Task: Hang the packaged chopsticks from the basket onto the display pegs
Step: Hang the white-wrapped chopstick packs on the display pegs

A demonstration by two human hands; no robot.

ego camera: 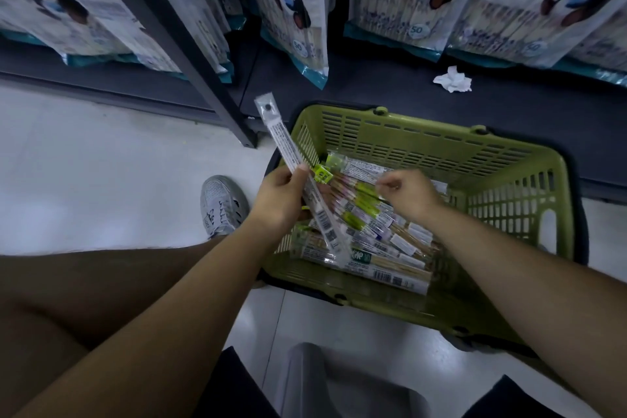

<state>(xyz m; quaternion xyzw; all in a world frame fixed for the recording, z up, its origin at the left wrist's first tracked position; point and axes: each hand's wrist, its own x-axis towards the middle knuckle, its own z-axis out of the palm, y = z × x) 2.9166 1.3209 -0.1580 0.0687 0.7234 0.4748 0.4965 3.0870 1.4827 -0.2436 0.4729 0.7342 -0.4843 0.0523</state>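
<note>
single cam, worn on the person's head, wide-angle, aimed forward and steeply down. left hand (280,195) and right hand (409,192) sit close, mid-frame, at the green basket (441,132) on the floor (101,163); the hanging panda packs (295,10) only fill the top edge, bent by the lens

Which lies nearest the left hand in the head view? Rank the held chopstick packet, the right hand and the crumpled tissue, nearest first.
1. The chopstick packet: in the left hand's grip, slanting up-left.
2. The right hand: to the right, over the basket.
3. The crumpled tissue: farthest, up right on the shelf base beyond the basket.
</note>
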